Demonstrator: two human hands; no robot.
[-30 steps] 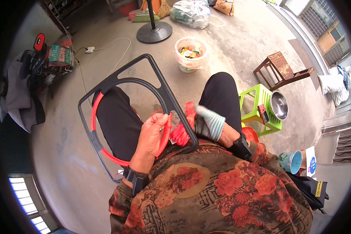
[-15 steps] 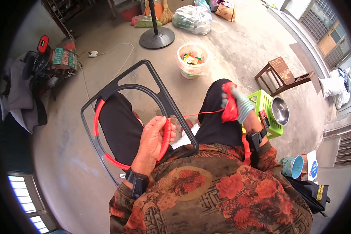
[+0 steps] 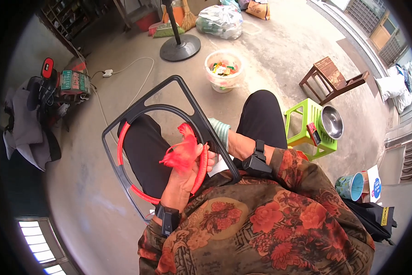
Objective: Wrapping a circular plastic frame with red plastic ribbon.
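Observation:
A black plastic frame (image 3: pixel 208 129) with a round inner ring leans across my lap. Tightly wound red cord (image 3: pixel 202 170) covers parts of that ring. My left hand (image 3: pixel 182 182) is closed round the wrapped stretch at the ring's right side. A loose bundle of red cord (image 3: pixel 182 153) lies over the ring's opening, against the left thumb; whether the left fingers pinch it too is unclear. My right hand (image 3: pixel 221 131), in a striped pale green glove, is just beyond the frame's right bar. Its fingers are hidden behind the bar.
A clear bucket of scraps (image 3: pixel 224 73) stands ahead, with a fan base (image 3: pixel 180 47) behind it. To the right are a green stool (image 3: pixel 302 128) bearing a metal bowl (image 3: pixel 332 122), and a wooden chair (image 3: pixel 329 75). A white cable (image 3: pixel 144 82) runs over the floor at left.
My right hand has come in from the right to the frame. The red cord bundle has moved from the right hand's side to above my left hand, over the ring's opening.

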